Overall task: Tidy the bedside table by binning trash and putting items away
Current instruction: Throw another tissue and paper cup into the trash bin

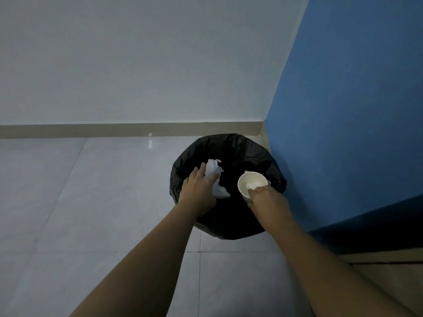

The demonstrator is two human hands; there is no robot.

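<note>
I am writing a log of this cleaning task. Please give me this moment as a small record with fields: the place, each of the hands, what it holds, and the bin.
place: tiled floor, room corner beside a blue wall
bin: lined with a black bag, open, below both hands
left hand: holds crumpled white tissue over the bin
right hand: grips the rim of a white paper cup over the bin
cup contents: something white inside, cannot tell what
released yet: no

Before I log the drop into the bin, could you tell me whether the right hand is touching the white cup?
Touching. The head view shows the right hand with its fingers wrapped on the white cup rim, holding it above the black-lined bin.
</note>
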